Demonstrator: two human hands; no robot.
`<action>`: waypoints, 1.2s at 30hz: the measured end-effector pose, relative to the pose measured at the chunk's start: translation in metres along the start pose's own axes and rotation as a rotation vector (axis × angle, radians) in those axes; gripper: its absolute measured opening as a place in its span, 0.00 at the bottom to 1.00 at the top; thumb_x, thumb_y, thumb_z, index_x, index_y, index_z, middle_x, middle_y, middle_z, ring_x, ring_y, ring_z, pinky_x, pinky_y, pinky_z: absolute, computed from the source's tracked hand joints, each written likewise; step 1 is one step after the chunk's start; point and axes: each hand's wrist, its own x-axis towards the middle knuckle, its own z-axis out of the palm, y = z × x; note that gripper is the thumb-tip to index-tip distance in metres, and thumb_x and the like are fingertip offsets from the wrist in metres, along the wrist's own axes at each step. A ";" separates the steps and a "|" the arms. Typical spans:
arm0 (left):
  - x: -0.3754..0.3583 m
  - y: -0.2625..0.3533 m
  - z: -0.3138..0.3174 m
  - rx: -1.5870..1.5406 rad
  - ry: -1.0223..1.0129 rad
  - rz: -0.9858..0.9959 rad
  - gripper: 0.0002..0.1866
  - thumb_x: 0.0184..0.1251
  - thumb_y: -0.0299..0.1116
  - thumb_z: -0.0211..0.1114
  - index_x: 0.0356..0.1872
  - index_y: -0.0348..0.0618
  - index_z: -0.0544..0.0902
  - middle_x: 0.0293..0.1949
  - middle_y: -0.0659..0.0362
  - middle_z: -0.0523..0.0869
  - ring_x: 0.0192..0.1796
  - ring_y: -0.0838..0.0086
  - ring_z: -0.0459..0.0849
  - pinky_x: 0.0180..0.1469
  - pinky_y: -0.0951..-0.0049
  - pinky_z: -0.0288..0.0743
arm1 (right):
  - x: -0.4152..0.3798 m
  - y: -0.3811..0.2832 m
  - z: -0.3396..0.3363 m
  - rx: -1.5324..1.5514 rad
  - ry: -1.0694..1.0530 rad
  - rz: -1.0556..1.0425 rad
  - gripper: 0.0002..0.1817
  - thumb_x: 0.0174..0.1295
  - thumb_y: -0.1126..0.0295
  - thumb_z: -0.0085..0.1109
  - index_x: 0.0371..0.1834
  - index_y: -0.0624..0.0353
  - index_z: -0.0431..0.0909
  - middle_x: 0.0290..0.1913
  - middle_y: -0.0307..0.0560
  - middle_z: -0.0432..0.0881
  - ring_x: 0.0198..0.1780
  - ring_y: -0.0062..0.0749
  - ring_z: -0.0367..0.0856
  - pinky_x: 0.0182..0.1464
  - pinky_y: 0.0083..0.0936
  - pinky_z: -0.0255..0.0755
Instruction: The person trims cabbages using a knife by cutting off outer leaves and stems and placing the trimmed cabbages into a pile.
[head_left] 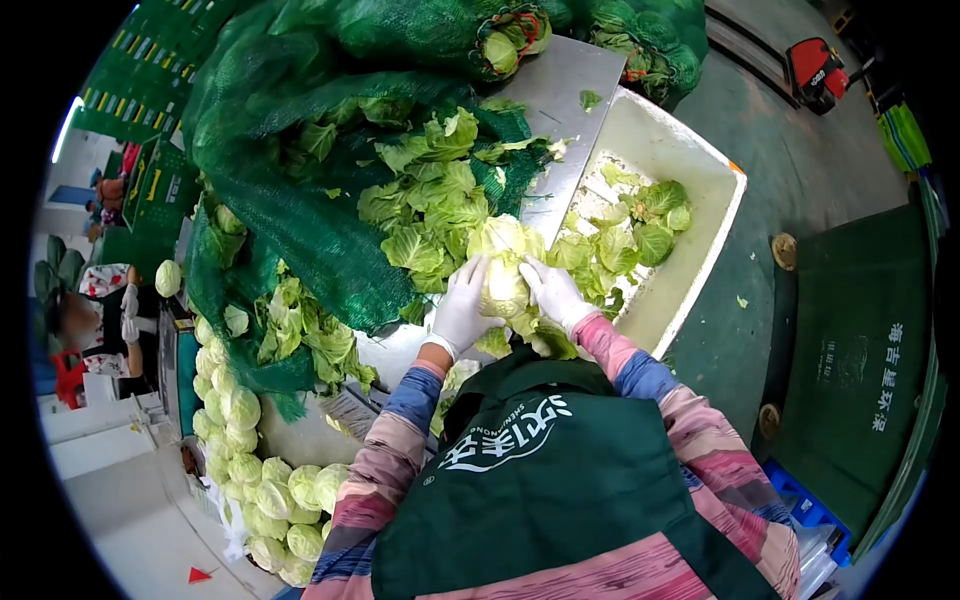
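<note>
Gloved left hand [462,308] and right hand [553,291] half-hide the cabbage [503,283].

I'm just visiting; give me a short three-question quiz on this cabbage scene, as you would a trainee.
1. True or false: both gloved hands, left hand and right hand, grip one cabbage.
2. The white bin beside the right hand holds: A) loose leaves B) potatoes C) water.
3. What colour is the net sack lying on the table?

Key: 1 true; 2 A; 3 green.
</note>
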 end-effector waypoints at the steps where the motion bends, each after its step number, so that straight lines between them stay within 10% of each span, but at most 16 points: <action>1: 0.001 0.003 -0.001 -0.027 -0.002 -0.070 0.57 0.33 0.33 0.83 0.70 0.37 0.59 0.65 0.45 0.66 0.63 0.48 0.68 0.66 0.61 0.66 | -0.006 -0.005 -0.002 -0.014 0.013 -0.021 0.28 0.72 0.49 0.42 0.63 0.60 0.72 0.26 0.60 0.82 0.32 0.52 0.82 0.41 0.41 0.74; 14: -0.002 0.019 0.026 0.077 0.152 -0.231 0.52 0.29 0.38 0.83 0.62 0.30 0.66 0.61 0.43 0.72 0.57 0.51 0.71 0.62 0.61 0.67 | -0.024 -0.026 0.002 -0.537 0.115 -0.167 0.31 0.71 0.48 0.43 0.71 0.52 0.62 0.19 0.59 0.79 0.21 0.54 0.79 0.26 0.46 0.72; 20: -0.028 0.025 0.034 -0.060 0.261 -0.238 0.55 0.33 0.32 0.83 0.67 0.33 0.61 0.66 0.43 0.68 0.65 0.50 0.66 0.68 0.61 0.62 | 0.013 0.013 -0.026 -0.225 0.131 0.092 0.29 0.70 0.42 0.39 0.52 0.54 0.81 0.44 0.64 0.82 0.45 0.57 0.82 0.49 0.44 0.74; 36: -0.021 0.024 0.033 0.024 0.224 -0.301 0.55 0.32 0.36 0.83 0.66 0.31 0.62 0.65 0.44 0.69 0.61 0.50 0.69 0.65 0.62 0.66 | -0.024 -0.016 0.006 -0.546 0.043 -0.200 0.33 0.70 0.45 0.43 0.74 0.46 0.56 0.19 0.59 0.79 0.22 0.56 0.79 0.27 0.47 0.73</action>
